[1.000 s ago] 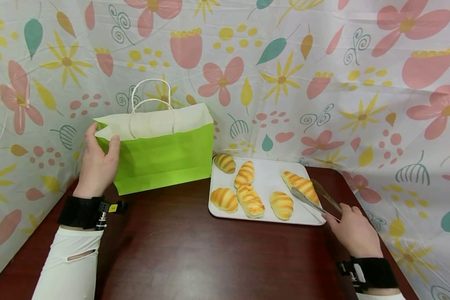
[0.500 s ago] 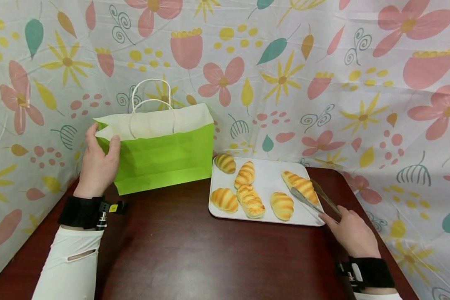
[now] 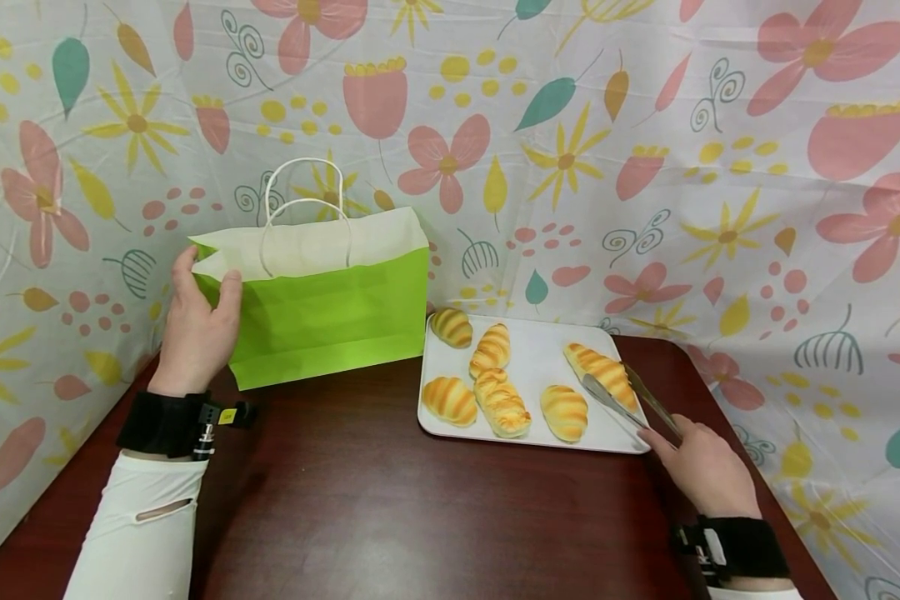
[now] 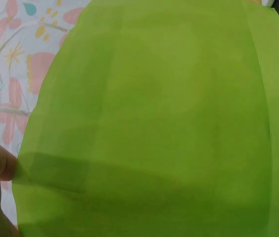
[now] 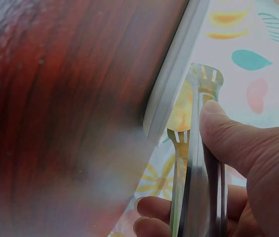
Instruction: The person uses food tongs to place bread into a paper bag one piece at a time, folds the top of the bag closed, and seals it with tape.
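A lime-green paper bag (image 3: 337,308) with white twisted handles stands on the table at the left. My left hand (image 3: 198,333) grips its upper left edge, thumb on the front face and fingers round the side. In the left wrist view the bag's green face (image 4: 169,108) fills most of the picture. My right hand (image 3: 708,467) holds metal tongs (image 3: 613,402), whose two arms lie either side of a long striped bread roll (image 3: 596,367) at the tray's right end. In the right wrist view, thumb and fingers wrap the tongs (image 5: 196,163); firm contact with the bread cannot be told.
The white tray (image 3: 536,358) also carries several other breads, among them a twisted loaf (image 3: 501,404) and an oval roll (image 3: 564,412). Under everything is a dark reddish wooden table (image 3: 390,500). A flower-print cloth (image 3: 450,75) hangs close behind the bag and tray.
My right hand has shifted slightly left, and the tongs' right arm now lies a little differently beside the long bread roll. The left hand and paper bag have stayed put.
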`<state>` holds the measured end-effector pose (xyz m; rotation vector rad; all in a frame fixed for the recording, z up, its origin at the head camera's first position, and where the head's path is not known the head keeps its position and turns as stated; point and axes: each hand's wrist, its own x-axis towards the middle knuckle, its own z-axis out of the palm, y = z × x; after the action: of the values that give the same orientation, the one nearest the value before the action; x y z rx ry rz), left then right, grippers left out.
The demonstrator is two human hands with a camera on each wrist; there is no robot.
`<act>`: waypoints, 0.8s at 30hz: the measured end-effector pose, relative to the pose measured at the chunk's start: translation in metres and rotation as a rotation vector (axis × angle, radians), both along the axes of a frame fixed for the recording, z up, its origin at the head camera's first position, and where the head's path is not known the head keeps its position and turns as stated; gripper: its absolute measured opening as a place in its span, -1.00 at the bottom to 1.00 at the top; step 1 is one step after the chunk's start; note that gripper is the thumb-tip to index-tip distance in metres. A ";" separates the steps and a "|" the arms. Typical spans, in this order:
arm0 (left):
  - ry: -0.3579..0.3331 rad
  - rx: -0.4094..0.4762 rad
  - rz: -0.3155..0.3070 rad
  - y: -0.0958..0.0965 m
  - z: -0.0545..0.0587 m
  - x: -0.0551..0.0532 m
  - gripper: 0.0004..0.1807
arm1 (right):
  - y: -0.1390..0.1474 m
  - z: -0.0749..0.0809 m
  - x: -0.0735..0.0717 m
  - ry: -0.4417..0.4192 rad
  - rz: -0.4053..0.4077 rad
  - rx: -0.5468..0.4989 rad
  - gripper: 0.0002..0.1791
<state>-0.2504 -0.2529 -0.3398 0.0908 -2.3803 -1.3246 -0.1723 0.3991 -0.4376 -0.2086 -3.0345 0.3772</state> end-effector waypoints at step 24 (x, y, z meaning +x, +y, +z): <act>0.000 -0.004 0.001 0.000 0.000 0.000 -0.15 | -0.001 0.005 0.004 0.023 0.003 0.009 -0.12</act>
<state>-0.2507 -0.2525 -0.3398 0.0903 -2.3823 -1.3193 -0.1687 0.3977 -0.4326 -0.1981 -3.0139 0.3636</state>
